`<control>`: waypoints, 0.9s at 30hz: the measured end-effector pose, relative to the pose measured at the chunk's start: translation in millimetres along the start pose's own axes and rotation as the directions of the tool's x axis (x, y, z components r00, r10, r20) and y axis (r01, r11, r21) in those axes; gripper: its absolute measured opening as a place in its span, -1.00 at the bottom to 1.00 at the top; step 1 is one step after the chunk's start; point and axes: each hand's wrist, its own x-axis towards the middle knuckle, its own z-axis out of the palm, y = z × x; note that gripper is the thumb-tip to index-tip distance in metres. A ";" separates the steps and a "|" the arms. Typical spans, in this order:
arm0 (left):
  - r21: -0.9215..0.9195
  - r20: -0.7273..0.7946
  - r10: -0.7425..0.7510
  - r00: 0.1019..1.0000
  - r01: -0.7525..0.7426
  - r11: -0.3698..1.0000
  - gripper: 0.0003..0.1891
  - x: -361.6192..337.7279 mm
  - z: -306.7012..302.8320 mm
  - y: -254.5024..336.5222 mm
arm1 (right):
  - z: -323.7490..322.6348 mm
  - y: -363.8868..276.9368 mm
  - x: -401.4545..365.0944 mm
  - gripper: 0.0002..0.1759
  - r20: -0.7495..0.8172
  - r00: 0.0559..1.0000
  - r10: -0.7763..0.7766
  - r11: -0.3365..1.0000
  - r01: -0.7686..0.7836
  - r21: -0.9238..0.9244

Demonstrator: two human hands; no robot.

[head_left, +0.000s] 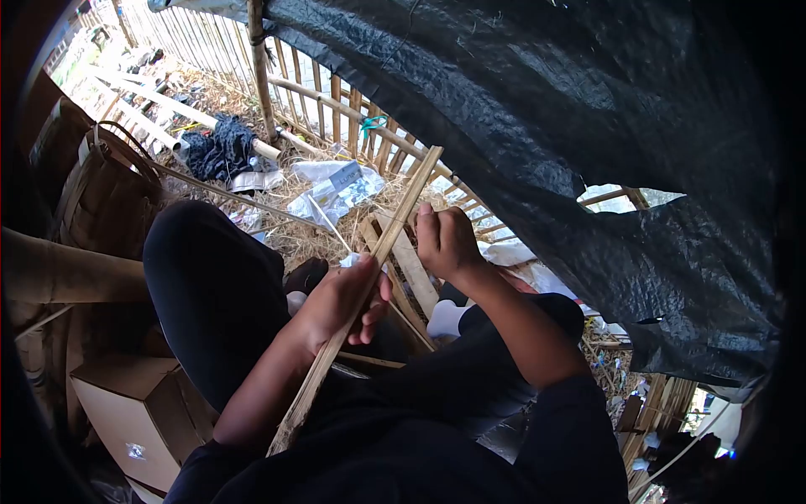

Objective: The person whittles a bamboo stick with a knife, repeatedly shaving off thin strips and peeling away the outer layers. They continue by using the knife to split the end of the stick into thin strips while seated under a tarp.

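A long split strip of bamboo or wood (393, 233) runs slantwise from my lap up past my knees. My left hand (342, 301) is wrapped around its middle, thumb on top and fingers curled underneath. Something small and white (349, 260) shows by the left thumb; I cannot make out what it is. Close to the strip's upper right side, my right hand (447, 242) is closed in a fist, thumb uppermost. Whatever it may grip is hidden. Below the hands, flat wooden pieces (413, 265) lie between my feet.
A black tarp (537, 109) hangs on the right beside a bamboo fence (336, 105). Plastic litter (340, 189), dark cloth (220, 149) and straw cover the ground ahead. On my left are a cardboard box (126, 412), a thick bamboo pole (80, 270) and a woven basket (105, 189).
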 end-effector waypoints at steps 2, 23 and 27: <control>0.629 -0.188 0.251 0.949 -0.080 0.774 -0.46 0.0 4.2 0.2 | -6.4 -2.5 -1.1 -0.47 0.103 0.995 -0.002 0.988 0.017 -0.151; 0.151 -0.187 0.011 0.982 0.018 0.988 -0.60 -1.0 -2.9 -11.8 | -0.4 0.9 13.0 -0.52 0.082 0.995 0.048 0.920 -0.012 -0.391; 0.206 -0.212 0.071 0.975 -0.027 0.978 -0.59 -0.9 -3.5 -11.6 | -5.1 -34.0 4.1 -0.50 0.043 0.984 0.170 0.901 -0.138 -0.410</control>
